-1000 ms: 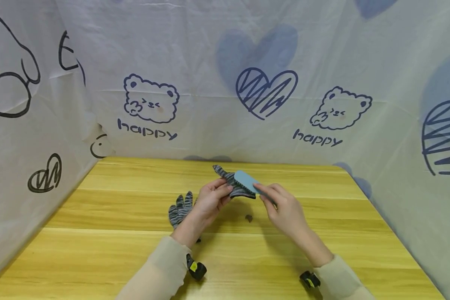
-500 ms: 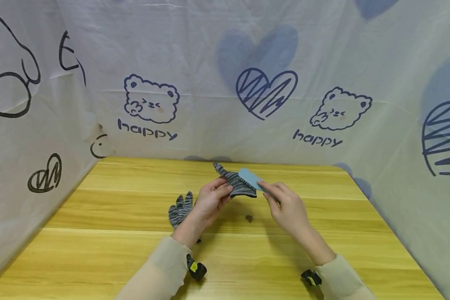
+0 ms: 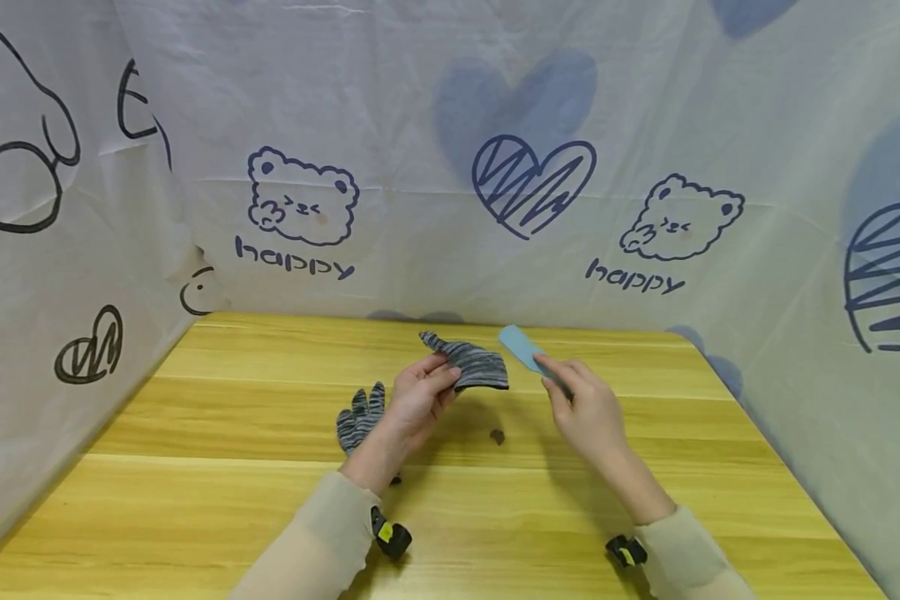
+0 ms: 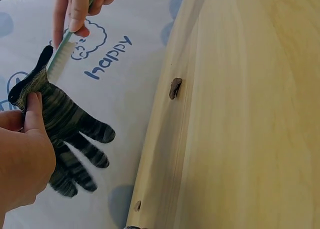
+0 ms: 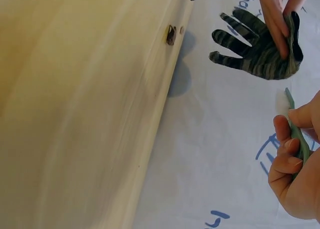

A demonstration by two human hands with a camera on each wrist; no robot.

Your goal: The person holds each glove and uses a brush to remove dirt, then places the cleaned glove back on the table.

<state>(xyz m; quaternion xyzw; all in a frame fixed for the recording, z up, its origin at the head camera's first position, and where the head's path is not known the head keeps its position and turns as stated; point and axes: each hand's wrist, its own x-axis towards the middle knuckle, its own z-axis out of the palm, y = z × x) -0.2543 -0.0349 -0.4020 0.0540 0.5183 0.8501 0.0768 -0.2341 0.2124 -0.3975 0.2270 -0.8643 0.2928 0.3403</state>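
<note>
My left hand pinches a dark grey striped knit glove near its cuff, above the table. In the left wrist view, the fingers of that glove hang down and spread. A light blue brush is gripped by its handle in my right hand. Its pale bristles show in the left wrist view. The head view has the brush a little right of the glove, with a gap between them. A second matching glove lies on the table, partly hidden behind my left forearm.
A small dark brown lump lies on the wooden table between the hands. The left wrist view shows another smaller brown bit near the table edge. A white printed cloth hangs behind the table and along its sides.
The brush was against the glove earlier; my right hand has drawn it rightward and off the glove. The held glove has tilted slightly, and my left hand stays nearly in place.
</note>
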